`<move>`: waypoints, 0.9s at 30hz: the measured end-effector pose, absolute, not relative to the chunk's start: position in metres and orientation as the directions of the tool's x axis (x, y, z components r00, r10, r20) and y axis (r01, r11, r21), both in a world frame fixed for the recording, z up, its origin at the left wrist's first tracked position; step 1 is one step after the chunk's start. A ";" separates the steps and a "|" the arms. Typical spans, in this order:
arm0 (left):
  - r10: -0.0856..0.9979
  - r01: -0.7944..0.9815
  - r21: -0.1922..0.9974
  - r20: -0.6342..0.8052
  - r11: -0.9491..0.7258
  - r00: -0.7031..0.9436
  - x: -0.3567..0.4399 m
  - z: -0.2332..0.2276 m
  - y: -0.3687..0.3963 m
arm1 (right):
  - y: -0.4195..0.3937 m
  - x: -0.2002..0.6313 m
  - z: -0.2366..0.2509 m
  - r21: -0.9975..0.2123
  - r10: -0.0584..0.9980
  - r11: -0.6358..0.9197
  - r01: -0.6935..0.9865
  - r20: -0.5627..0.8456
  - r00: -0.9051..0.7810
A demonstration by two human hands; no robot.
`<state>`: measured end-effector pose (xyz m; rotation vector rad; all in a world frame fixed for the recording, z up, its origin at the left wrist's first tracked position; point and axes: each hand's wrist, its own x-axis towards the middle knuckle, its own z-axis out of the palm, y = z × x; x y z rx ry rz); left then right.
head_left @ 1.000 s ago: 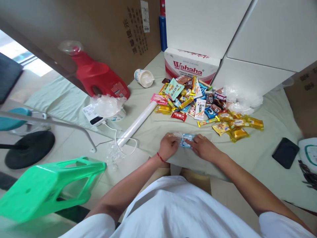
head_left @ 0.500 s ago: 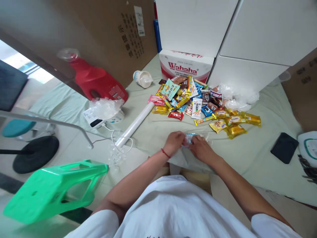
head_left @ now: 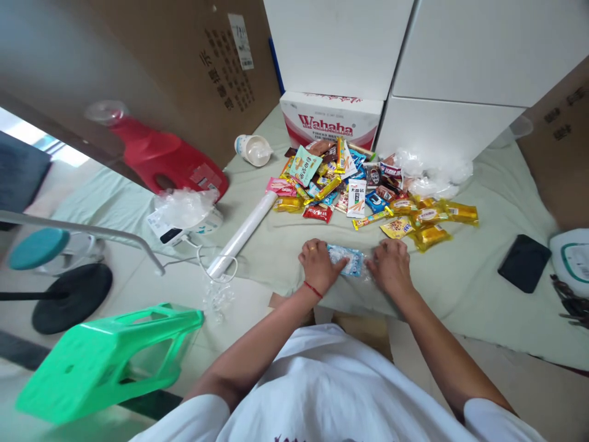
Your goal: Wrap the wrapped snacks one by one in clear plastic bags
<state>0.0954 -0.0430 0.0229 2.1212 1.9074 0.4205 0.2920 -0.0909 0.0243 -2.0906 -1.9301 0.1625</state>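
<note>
A small light-blue packet [head_left: 347, 256] in clear plastic film lies flat near the front edge of the cloth-covered surface. My left hand [head_left: 317, 264] is at its left end, thumb laid over the packet and the other fingers curled beside it. On the other side, my right hand [head_left: 390, 264] pinches the clear film [head_left: 366, 270] at the packet's right end; its fingertips are partly hidden. Beyond both hands is a heap of wrapped snacks [head_left: 356, 197], with several yellow packets [head_left: 432, 236] at its right.
A white roll [head_left: 242, 236], a power bank [head_left: 168, 233], a plastic-filled bowl [head_left: 209, 221], a paper cup [head_left: 254, 150] and a red jug [head_left: 170, 159] are on the left. Behind the snacks stands a Wahaba box [head_left: 331, 120]; a black wallet-like item [head_left: 524, 263] lies right. A green stool [head_left: 110, 356] is below left.
My hands have moved apart, uncovering the blue packet between them. The left hand shifted slightly left and the right hand moved right. The view has also shifted a little.
</note>
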 end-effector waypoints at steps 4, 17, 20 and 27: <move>0.993 0.933 0.343 0.017 -0.114 0.115 0.104 0.022 -0.045 | -0.094 0.276 0.031 -0.503 0.995 -0.101 0.858 -0.030 0.099; 0.480 0.340 0.502 0.181 -0.795 0.858 0.110 0.029 -0.088 | -0.123 0.269 0.026 -0.951 0.954 -0.263 -0.163 -0.281 0.102; 0.456 0.197 0.667 0.239 -0.719 0.857 0.104 0.025 -0.086 | -0.144 0.311 0.031 -0.951 0.951 -0.308 0.031 -0.307 0.040; 0.765 0.344 0.774 0.266 -0.532 0.586 0.034 0.026 -0.062 | -0.166 0.498 0.079 -0.725 0.501 -0.564 0.395 0.080 0.862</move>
